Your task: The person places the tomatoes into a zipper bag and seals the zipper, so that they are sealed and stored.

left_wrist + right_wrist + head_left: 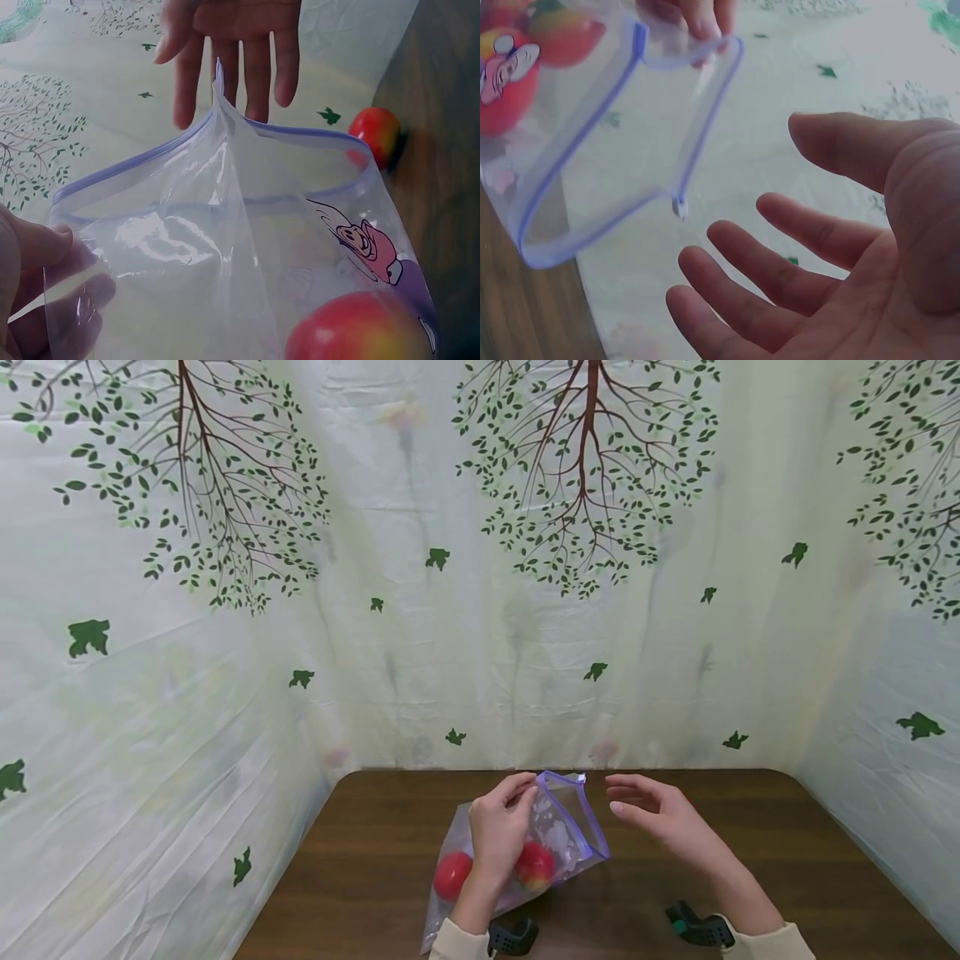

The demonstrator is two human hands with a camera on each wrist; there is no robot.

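My left hand point(501, 827) pinches a clear zip bag point(558, 837) by its upper edge, near the purple zip rim point(135, 166). The bag's mouth gapes toward the right, and a white slider point(679, 208) sits at one corner of the rim. Inside lie red apples with yellowish patches, one toward the bag's bottom point(453, 876) and another nearer the mouth point(535, 865). A cartoon figure point(371, 247) is printed on the plastic. Just right of the mouth, my right hand point(660, 818) is held with fingers spread and palm bare, apart from the bag.
Another red apple point(374, 137) rests on the brown wooden table point(375, 852) outside the bag, mostly hidden behind my right hand in the head view. A pale curtain point(517, 693) with printed trees and leaves surrounds the table's back and sides.
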